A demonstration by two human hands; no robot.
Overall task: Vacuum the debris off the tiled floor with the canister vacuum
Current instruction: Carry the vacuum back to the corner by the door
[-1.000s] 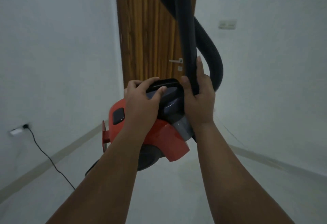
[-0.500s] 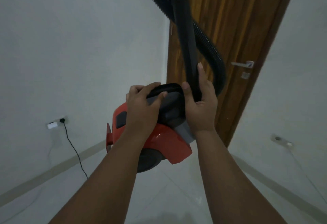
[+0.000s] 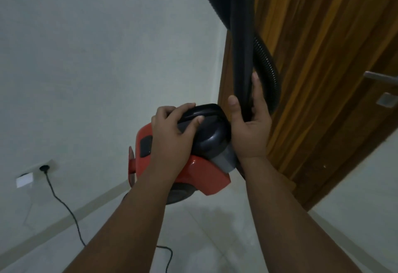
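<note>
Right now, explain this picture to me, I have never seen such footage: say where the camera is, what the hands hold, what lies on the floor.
The camera sits on a person's head, looking down at their bare arms. The left hand grips the black handle of a red canister vacuum, apparently lifted above the tiled floor. The right hand holds the black tube, with the ribbed hose looping behind it. On the floor lies a black power cord plugged into a wall socket. A wooden door stands at right.

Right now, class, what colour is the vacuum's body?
The body is red, seen in the head view.
</note>
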